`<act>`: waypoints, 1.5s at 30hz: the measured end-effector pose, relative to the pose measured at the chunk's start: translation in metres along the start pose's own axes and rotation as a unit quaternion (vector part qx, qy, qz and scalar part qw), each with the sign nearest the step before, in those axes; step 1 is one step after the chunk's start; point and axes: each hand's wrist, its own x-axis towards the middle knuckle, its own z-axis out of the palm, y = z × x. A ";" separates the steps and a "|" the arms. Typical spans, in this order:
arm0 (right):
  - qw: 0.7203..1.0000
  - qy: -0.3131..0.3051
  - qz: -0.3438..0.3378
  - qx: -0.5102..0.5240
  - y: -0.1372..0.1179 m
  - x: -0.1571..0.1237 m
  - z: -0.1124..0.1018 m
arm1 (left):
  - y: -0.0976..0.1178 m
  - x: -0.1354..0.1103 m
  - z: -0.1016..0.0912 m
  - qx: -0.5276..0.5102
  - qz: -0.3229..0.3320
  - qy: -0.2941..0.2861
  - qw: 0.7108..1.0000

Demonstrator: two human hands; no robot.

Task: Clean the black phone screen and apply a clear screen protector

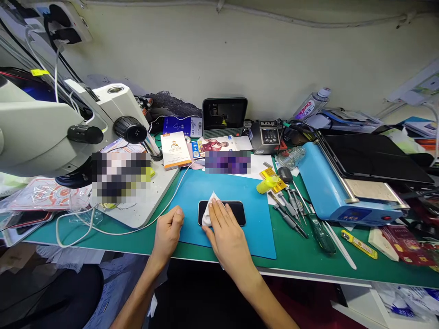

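A smartphone [236, 211] with a dark screen lies face up, sideways, on the blue mat [192, 186]. Over its left half is a folded white wipe [208, 212], a tissue or a cloth. My right hand [227, 228] presses the wipe onto the screen, its fingers together and stretched over it. To the left of the phone, my left hand [168, 230] rests at the mat's edge, closed in a fist and apart from the phone. Nothing sticks out of the fist.
A microscope [41, 132] stands at left, a white cable [137, 230] trailing before it. Right of the mat lie a yellow bottle [267, 184], several screwdrivers [291, 221], a green-handled tool [321, 235] and a yellow cutter [359, 244]. A blue heating machine [325, 192] stands beyond them.
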 end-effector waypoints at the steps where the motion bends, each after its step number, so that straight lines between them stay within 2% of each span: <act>1: 1.000 0.001 0.001 -0.002 0.000 -0.008 -0.003 | 0.000 0.000 0.000 0.001 -0.001 0.000 1.000; 4: 1.000 0.002 0.002 -0.012 0.005 -0.029 -0.013 | 0.000 0.001 0.000 0.003 -0.003 -0.002 1.000; 6: 1.000 0.006 0.011 -0.015 0.013 -0.034 -0.016 | 0.000 0.001 0.000 0.006 -0.004 -0.007 1.000; 12: 0.999 0.019 0.045 -0.014 0.043 -0.012 -0.009 | 0.000 0.001 0.000 0.020 -0.004 -0.020 1.000; 20: 0.997 0.017 0.070 -0.008 0.026 -0.052 -0.017 | -0.002 0.004 0.001 0.037 -0.002 -0.024 0.999; 26: 0.995 0.039 0.091 0.024 0.038 -0.028 -0.008 | 0.003 0.004 0.002 0.060 0.002 -0.037 0.998; 28: 0.994 0.051 0.093 0.030 0.040 -0.029 -0.009 | 0.008 0.003 0.002 0.073 0.007 -0.044 0.996; 33: 0.992 0.074 0.088 0.053 0.041 -0.062 -0.028 | 0.015 0.003 0.004 0.092 0.015 -0.044 0.995; 36: 0.986 0.101 0.122 0.056 0.055 -0.074 -0.042 | 0.014 0.003 0.004 0.089 0.017 -0.032 0.995; 40: 0.964 0.145 0.221 0.029 0.084 -0.072 -0.058 | 0.013 0.003 0.003 0.080 0.018 -0.024 0.996; 45: 0.954 0.152 0.258 0.026 0.103 -0.059 -0.071 | 0.014 0.003 0.003 0.076 0.018 -0.024 0.997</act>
